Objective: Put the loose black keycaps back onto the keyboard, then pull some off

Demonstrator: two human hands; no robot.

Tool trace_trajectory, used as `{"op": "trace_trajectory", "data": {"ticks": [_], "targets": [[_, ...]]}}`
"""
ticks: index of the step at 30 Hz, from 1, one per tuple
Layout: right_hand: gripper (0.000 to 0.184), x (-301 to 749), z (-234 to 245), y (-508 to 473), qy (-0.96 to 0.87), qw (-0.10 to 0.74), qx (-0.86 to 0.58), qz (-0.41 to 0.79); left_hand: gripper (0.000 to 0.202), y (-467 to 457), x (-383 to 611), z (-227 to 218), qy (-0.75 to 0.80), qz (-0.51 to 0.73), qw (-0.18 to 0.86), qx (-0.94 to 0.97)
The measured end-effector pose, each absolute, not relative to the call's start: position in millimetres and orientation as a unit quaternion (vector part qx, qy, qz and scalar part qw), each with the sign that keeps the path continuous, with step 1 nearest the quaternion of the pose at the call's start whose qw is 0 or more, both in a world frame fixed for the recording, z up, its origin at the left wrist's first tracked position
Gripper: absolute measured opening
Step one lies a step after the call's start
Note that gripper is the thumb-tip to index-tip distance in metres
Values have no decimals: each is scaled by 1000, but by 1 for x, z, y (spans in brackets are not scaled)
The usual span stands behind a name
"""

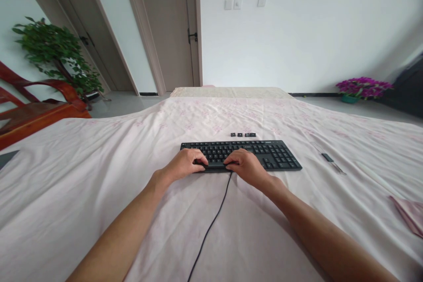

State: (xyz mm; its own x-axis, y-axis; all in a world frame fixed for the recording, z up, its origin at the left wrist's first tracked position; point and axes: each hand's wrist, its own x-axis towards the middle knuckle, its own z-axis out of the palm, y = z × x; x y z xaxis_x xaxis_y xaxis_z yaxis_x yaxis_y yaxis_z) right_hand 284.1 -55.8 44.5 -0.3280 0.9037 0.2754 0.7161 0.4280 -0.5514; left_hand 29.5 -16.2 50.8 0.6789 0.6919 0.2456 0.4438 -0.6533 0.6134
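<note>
Keyboard, partly hidden by left hand and right hand, each grip, grasping or loose, unclear.

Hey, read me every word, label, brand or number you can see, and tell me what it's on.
No text can be read with certainty.
Black rectangular keyboard: pale marks on its keys, too small and blurred to read.
Four small black keycaps: any marks are too small to read.
Black-handled tool with thin metal prongs: no readable text.
</note>
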Motion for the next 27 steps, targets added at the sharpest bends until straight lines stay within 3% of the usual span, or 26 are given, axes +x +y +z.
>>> {"op": "trace_trajectory", "data": {"ticks": [19,27], "targets": [[21,283,35,-66,-863,271,-425,33,12,-15,30,41,298,228,203,905],[24,281,37,-70,-870,263,-416,30,10,-14,29,40,294,220,217,905]]}}
